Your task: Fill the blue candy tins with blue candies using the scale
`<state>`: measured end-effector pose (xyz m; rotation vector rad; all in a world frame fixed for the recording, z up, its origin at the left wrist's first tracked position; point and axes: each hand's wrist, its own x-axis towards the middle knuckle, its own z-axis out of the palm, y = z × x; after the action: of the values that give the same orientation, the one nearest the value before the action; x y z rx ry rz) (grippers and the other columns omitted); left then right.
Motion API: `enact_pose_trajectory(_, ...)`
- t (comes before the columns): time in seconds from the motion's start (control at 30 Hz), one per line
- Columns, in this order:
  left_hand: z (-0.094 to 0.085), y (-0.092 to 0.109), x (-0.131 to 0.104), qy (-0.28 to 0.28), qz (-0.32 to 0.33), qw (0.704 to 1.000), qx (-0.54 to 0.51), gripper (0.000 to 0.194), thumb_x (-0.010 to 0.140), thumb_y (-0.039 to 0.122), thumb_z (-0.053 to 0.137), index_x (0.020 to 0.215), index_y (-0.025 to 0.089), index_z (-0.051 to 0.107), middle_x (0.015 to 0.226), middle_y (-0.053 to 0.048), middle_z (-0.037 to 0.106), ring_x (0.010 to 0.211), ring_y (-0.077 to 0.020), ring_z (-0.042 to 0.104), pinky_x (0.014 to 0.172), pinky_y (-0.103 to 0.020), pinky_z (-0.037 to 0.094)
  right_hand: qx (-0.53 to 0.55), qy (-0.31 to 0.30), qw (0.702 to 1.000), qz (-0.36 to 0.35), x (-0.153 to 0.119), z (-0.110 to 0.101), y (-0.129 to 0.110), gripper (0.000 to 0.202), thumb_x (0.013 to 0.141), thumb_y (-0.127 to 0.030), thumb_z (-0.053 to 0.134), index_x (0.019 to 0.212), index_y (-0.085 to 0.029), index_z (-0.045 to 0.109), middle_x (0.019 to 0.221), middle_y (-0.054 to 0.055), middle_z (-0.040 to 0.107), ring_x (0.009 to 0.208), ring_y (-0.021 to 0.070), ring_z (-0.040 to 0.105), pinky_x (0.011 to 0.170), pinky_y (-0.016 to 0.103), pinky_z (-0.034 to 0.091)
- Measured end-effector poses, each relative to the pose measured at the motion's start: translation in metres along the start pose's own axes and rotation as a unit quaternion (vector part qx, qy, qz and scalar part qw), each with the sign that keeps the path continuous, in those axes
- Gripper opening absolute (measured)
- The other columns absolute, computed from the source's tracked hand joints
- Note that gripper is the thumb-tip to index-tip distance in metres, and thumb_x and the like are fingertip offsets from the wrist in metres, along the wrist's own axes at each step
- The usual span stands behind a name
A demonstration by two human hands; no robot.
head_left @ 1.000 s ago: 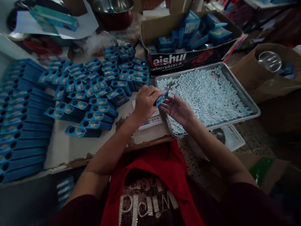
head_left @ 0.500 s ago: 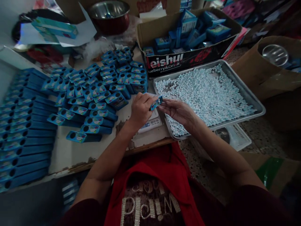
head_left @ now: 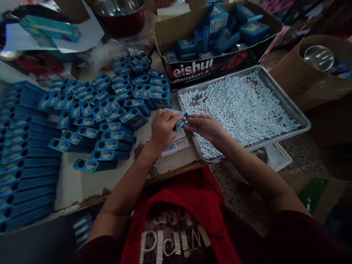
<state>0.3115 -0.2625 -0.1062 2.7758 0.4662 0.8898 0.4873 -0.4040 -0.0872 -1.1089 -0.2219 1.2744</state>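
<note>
My left hand is closed around a small blue candy box, held tilted above the kitchen scale. White candies show at the round hole in the box's end, which faces right. My right hand reaches in from the right with fingers stretched out, their tips at that end of the box. Whether candies lie in its fingers is hidden. Beneath my hands is the white scale with a lit display. The metal tray of pale blue and white candies lies just right of my right hand.
Several blue boxes stand on the table to the left, holes upward, with more in rows at the far left. Behind the tray is a cardboard carton of blue packs. A metal bowl sits at the back; a brown bag is at right.
My view has shifted slightly, so the boxes on the table appear farther left. Both hands stay at the box, which is tilted a little differently. The scale's display shows different digits.
</note>
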Motion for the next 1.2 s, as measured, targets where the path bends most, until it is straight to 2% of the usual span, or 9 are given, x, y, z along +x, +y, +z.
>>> enact_pose_trajectory(0.27, 0.005, 0.012, 0.008, 0.063, -0.148, 0.977, -0.14, 0.036, 0.094, 0.014, 0.092, 0.126, 0.026, 0.083, 0.119, -0.007, 0.083, 0.117, -0.0331, 0.077, 0.111, -0.048, 0.064, -0.24, 0.039, 0.963, -0.113, -0.009, -0.009, -0.026, 0.025, 0.09, -0.031, 0.098, 0.112, -0.021, 0.093, 0.1, 0.008, 0.09, 0.09, 0.0264, 0.088, 0.092, 0.042, 0.078)
enact_pose_trajectory(0.33, -0.017, 0.006, 0.009, 0.07, -0.196, 0.959, -0.195, 0.04, 0.093, 0.017, 0.097, 0.128, 0.024, 0.079, 0.126, -0.007, 0.085, 0.118, -0.031, 0.08, 0.109, -0.045, 0.066, -0.442, 0.046, 0.882, -0.156, -0.017, -0.024, -0.046, 0.028, 0.092, -0.04, 0.092, 0.114, -0.023, 0.095, 0.104, 0.012, 0.089, 0.098, 0.0355, 0.088, 0.102, 0.057, 0.075)
enact_pose_trajectory(0.43, -0.075, -0.03, 0.011, 0.063, -0.203, 0.96, -0.181, 0.046, 0.096, 0.022, 0.1, 0.135, 0.023, 0.075, 0.134, -0.008, 0.084, 0.121, -0.0298, 0.081, 0.109, -0.043, 0.067, -0.666, 0.147, 0.679, -0.272, -0.006, -0.049, -0.063, 0.036, 0.088, -0.044, 0.081, 0.113, -0.021, 0.095, 0.139, 0.026, 0.083, 0.135, 0.0566, 0.079, 0.124, 0.082, 0.057)
enact_pose_trajectory(0.47, -0.101, -0.052, 0.011, 0.063, -0.195, 0.969, -0.139, 0.047, 0.098, 0.023, 0.099, 0.138, 0.023, 0.074, 0.137, -0.009, 0.083, 0.126, -0.0301, 0.08, 0.113, -0.044, 0.066, -0.675, 0.149, 0.667, -0.278, 0.004, -0.053, -0.064, 0.044, 0.084, -0.049, 0.082, 0.115, -0.02, 0.095, 0.152, 0.03, 0.078, 0.142, 0.061, 0.075, 0.125, 0.084, 0.055)
enact_pose_trajectory(0.6, -0.221, -0.178, 0.005, 0.078, -0.208, 0.972, 0.077, 0.052, 0.109, 0.027, 0.09, 0.155, 0.025, 0.065, 0.158, -0.005, 0.072, 0.149, -0.0285, 0.063, 0.138, -0.051, 0.051, -0.589, -0.021, 0.785, -0.192, 0.038, -0.029, -0.042, 0.041, 0.088, -0.057, 0.082, 0.119, -0.032, 0.092, 0.148, 0.019, 0.084, 0.127, 0.0493, 0.086, 0.101, 0.063, 0.073)
enact_pose_trajectory(0.77, -0.318, -0.352, -0.021, 0.121, -0.341, 0.924, 0.125, 0.054, 0.11, 0.067, 0.088, 0.14, 0.028, 0.068, 0.139, 0.001, 0.072, 0.145, -0.0257, 0.053, 0.142, -0.06, 0.042, -0.625, -0.043, 0.727, -0.281, 0.035, 0.036, -0.022, 0.024, 0.096, -0.057, 0.078, 0.107, -0.04, 0.09, 0.135, 0.013, 0.089, 0.104, 0.0461, 0.088, 0.077, 0.061, 0.069)
enact_pose_trajectory(0.9, -0.33, -0.418, -0.056, 0.098, -0.358, 0.927, 0.055, 0.05, 0.092, 0.068, 0.092, 0.12, 0.029, 0.076, 0.13, -0.007, 0.078, 0.137, -0.0324, 0.066, 0.128, -0.058, 0.053, -0.604, -0.034, 0.76, -0.239, 0.03, 0.055, -0.024, 0.02, 0.091, -0.057, 0.083, 0.109, -0.052, 0.09, 0.112, 0.005, 0.092, 0.093, 0.0448, 0.089, 0.069, 0.059, 0.067)
enact_pose_trajectory(1.07, -0.322, -0.441, -0.084, 0.051, -0.356, 0.931, 0.054, 0.039, 0.093, 0.058, 0.095, 0.107, 0.027, 0.075, 0.12, -0.001, 0.082, 0.127, -0.0277, 0.065, 0.132, -0.053, 0.05, -0.636, 0.009, 0.752, -0.174, 0.036, 0.054, -0.024, 0.019, 0.083, -0.064, 0.085, 0.099, -0.059, 0.093, 0.101, 0.001, 0.093, 0.073, 0.0465, 0.085, 0.072, 0.067, 0.065)
enact_pose_trajectory(1.2, -0.319, -0.458, -0.087, 0.051, -0.351, 0.932, 0.08, 0.037, 0.11, 0.057, 0.09, 0.116, 0.025, 0.073, 0.12, 0.004, 0.077, 0.131, -0.0244, 0.054, 0.139, -0.053, 0.038, -0.649, -0.024, 0.738, -0.18, 0.051, 0.072, -0.024, 0.02, 0.084, -0.062, 0.084, 0.099, -0.055, 0.094, 0.104, 0.003, 0.093, 0.086, 0.048, 0.089, 0.079, 0.067, 0.067)
